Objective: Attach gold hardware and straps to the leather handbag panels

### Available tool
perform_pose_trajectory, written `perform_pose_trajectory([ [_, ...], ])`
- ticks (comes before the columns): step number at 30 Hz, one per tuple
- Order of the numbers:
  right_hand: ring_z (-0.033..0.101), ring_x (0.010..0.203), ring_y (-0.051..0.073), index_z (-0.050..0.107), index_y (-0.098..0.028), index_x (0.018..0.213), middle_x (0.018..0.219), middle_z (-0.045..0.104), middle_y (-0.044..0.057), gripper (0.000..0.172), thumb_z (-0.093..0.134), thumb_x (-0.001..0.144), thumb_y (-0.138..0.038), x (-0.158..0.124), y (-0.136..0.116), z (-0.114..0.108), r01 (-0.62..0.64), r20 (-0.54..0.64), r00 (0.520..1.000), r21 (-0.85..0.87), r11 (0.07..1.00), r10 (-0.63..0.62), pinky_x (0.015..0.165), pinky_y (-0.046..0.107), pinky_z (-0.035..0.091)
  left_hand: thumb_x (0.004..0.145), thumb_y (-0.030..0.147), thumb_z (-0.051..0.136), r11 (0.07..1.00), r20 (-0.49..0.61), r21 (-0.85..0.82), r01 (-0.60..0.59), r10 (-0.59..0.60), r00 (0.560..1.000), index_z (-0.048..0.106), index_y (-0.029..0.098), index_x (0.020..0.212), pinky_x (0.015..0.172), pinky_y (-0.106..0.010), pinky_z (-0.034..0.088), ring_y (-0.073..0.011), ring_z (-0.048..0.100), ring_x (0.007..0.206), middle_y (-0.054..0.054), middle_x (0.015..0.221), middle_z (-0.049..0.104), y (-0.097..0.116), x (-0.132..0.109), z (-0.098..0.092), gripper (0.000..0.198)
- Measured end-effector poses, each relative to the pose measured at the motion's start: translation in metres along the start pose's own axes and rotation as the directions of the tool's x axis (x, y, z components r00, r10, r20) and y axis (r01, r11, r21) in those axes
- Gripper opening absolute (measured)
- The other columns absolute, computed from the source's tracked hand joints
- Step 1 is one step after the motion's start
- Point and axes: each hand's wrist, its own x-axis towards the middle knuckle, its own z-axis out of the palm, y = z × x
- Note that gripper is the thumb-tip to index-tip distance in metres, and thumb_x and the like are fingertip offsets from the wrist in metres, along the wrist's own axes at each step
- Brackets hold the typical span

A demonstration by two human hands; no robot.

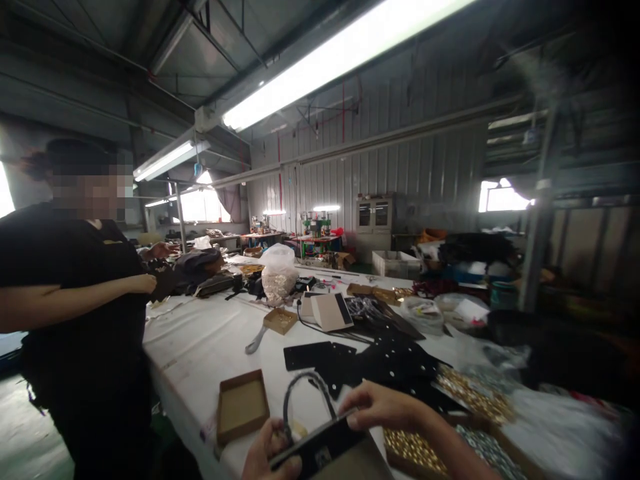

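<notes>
Low in the view is a handbag (pixel 353 460) with a pale body, a black top band and a dark looped handle standing up. My left hand (pixel 270 450) is closed on the band's left end, thumb on its face, near one foot of the handle. At the right end, my right hand (pixel 383 407) grips the top edge with bent fingers, close to the other handle foot. Beyond the bag lie flat black pieces (pixel 385 363) dotted with small light studs. An open cardboard box (pixel 243 403) sits to the left of my left hand.
Gold metal pieces (pixel 413 450) and silver ones (pixel 485 450) fill a box at the right. Farther along the white table (pixel 195 347) are a pale-and-black bag (pixel 330 312), a small box (pixel 280 321) and a filled plastic sack (pixel 279 283). A co-worker (pixel 85 300) stands at the left.
</notes>
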Motion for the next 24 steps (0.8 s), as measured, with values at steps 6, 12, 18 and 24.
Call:
perform_pose_trajectory([
  [6, 0.073, 0.103, 0.026, 0.086, -0.019, 0.127, 0.114, 0.081, 0.006, 0.06, 0.09, 0.09, -0.067, -0.006, 0.008, 0.01, 0.014, 0.042, 0.999, 0.044, 0.999, -0.015, 0.095, 0.032, 0.056, 0.059, 0.063, 0.107, 0.998, -0.074, 0.018, 0.061, -0.059, 0.996, 0.076, 0.015, 0.114, 0.087, -0.036, 0.06, -0.0286, 0.079, 0.091, -0.011, 0.097, 0.081, 0.015, 0.003, -0.014, 0.079],
  [12, 0.066, 0.085, 0.02, 0.084, -0.017, 0.113, 0.095, 0.075, 0.004, 0.042, 0.083, 0.094, -0.055, -0.005, 0.007, 0.024, -0.022, -0.019, 1.0, -0.054, 0.998, 0.021, 0.078, 0.028, 0.051, 0.074, 0.066, 0.098, 0.98, 0.041, 0.187, 0.07, -0.079, 0.996, 0.077, 0.013, 0.113, 0.08, -0.034, 0.056, -0.0276, 0.078, 0.087, -0.011, 0.095, 0.084, 0.001, 0.016, -0.036, 0.07],
  [18, 0.06, 0.079, 0.015, 0.086, -0.017, 0.108, 0.092, 0.074, 0.001, 0.027, 0.078, 0.094, -0.039, 0.006, 0.027, 0.043, -0.121, -0.137, 0.986, -0.165, 0.979, 0.098, 0.067, 0.024, 0.041, 0.081, 0.065, 0.089, 0.905, 0.065, 0.424, 0.003, -0.034, 0.997, 0.081, 0.013, 0.112, 0.081, -0.034, 0.054, -0.0288, 0.076, 0.088, -0.008, 0.089, 0.082, -0.001, 0.024, -0.048, 0.061],
  [24, 0.069, 0.092, 0.021, 0.089, -0.022, 0.124, 0.106, 0.082, 0.004, 0.04, 0.087, 0.085, -0.032, 0.019, 0.049, 0.058, -0.24, -0.253, 0.951, -0.245, 0.939, 0.178, 0.077, 0.026, 0.048, 0.091, 0.057, 0.074, 0.815, 0.126, 0.575, -0.078, 0.006, 0.992, 0.088, 0.019, 0.103, 0.092, -0.036, 0.058, -0.0349, 0.079, 0.102, -0.008, 0.101, 0.087, -0.016, 0.031, -0.047, 0.042],
])
